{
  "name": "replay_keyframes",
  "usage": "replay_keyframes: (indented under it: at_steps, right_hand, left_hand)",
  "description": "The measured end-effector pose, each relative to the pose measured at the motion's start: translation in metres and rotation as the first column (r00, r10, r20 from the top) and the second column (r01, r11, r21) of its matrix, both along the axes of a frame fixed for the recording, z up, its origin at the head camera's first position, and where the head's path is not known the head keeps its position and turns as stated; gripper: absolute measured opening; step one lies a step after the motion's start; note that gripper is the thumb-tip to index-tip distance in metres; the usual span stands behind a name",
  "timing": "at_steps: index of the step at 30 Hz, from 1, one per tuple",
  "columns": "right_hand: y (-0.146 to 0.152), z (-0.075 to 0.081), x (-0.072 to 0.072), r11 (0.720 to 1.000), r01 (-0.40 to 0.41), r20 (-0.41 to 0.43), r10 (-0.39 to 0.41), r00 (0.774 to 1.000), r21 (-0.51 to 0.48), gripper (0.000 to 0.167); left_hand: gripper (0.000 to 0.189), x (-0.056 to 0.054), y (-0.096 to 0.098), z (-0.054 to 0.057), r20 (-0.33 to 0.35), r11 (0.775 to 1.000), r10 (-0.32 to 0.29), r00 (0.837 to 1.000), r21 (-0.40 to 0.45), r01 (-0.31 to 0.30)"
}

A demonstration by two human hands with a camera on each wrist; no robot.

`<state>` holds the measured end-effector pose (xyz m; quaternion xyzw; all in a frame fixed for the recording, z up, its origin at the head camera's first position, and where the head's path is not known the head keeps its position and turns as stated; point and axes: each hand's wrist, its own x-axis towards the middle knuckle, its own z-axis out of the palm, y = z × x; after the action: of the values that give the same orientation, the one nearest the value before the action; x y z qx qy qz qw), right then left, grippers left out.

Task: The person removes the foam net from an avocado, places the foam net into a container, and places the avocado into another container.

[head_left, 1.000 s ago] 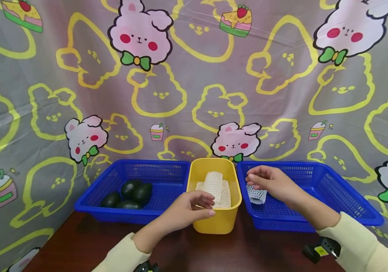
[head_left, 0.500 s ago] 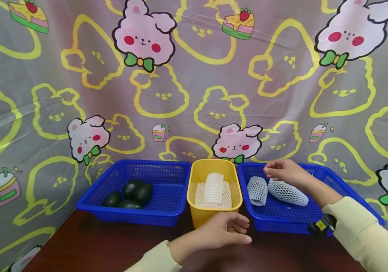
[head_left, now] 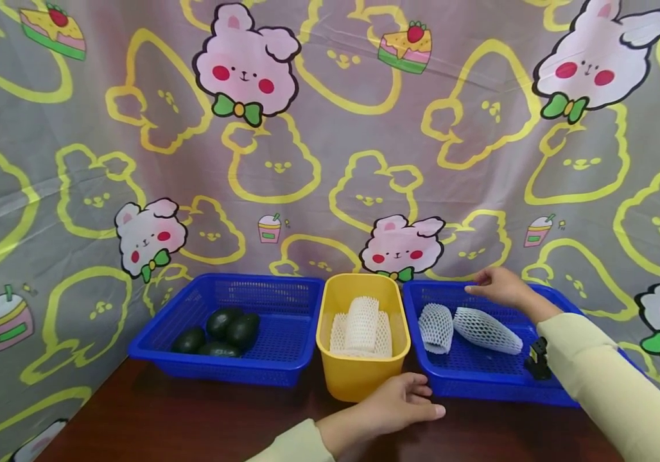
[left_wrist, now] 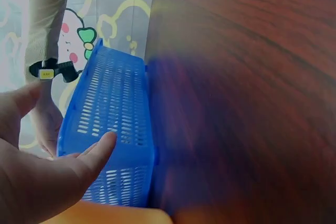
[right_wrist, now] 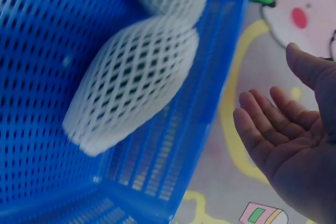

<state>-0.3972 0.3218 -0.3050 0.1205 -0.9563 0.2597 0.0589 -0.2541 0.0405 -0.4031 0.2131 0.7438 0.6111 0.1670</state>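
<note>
My left hand (head_left: 393,405), fingers loosely bent and holding nothing, is low over the table beside the front wall of the right blue basket (head_left: 497,387) and the yellow bin (head_left: 359,380). Over the back rim of that basket is my right hand (head_left: 503,287); the right wrist view shows its palm bare and fingers relaxed. Two white foam-net sleeves lie in this basket: a long one (head_left: 487,330) slanting to the right and a shorter one (head_left: 436,328) at its left. Dark green shows through the mesh of the long sleeve (right_wrist: 134,80).
White foam-net sleeves (head_left: 361,324) are stacked in the yellow bin. At left, a second blue basket (head_left: 220,372) holds several dark green avocados (head_left: 242,330). A cartoon-print curtain (head_left: 318,135) hangs right behind the containers; the table (head_left: 191,423) is dark wood.
My left hand has moved from over the yellow bin down and right to the table's front. My right hand has risen back and right, uncovering the long sleeve in the right basket.
</note>
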Motion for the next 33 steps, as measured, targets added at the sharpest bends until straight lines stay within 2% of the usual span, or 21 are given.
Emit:
replay_keyframes:
  at_steps: [4, 7, 13, 17, 22, 27, 33]
  right_hand:
    - [0.005, -0.009, -0.011, 0.993, -0.007, -0.043, 0.012, 0.999, 0.121, 0.048]
    - [0.007, -0.013, -0.014, 0.983, -0.027, -0.043, 0.035, 0.998, 0.182, 0.046]
    - [0.008, -0.020, -0.016, 0.962, -0.060, 0.009, 0.060, 0.998, 0.268, 0.049]
    - [0.006, -0.022, -0.018, 0.944, -0.079, 0.046, 0.067, 0.997, 0.321, 0.054]
    - [0.004, -0.027, -0.023, 0.906, -0.103, 0.108, 0.064, 0.992, 0.411, 0.060]
    - [-0.001, -0.031, -0.024, 0.871, -0.124, 0.140, 0.064, 0.988, 0.476, 0.065]
    - [-0.011, -0.036, -0.022, 0.851, -0.119, 0.174, 0.033, 0.984, 0.512, 0.061]
  left_hand:
    - [0.044, -0.001, 0.006, -0.005, 0.034, 0.991, 0.031, 0.999, 0.132, -0.035]
    - [0.035, -0.002, 0.012, -0.009, 0.065, 0.968, 0.045, 0.997, 0.244, -0.060]
    - [0.021, -0.002, 0.020, -0.015, 0.124, 0.924, 0.074, 0.990, 0.364, -0.114]
    - [0.013, -0.002, 0.024, -0.015, 0.183, 0.904, 0.084, 0.980, 0.400, -0.152]
    - [0.011, -0.002, 0.027, -0.013, 0.236, 0.885, 0.105, 0.966, 0.420, -0.199]
    - [0.011, -0.003, 0.032, -0.013, 0.271, 0.863, 0.133, 0.953, 0.441, -0.246]
    - [0.013, -0.005, 0.036, -0.015, 0.291, 0.851, 0.160, 0.943, 0.444, -0.281]
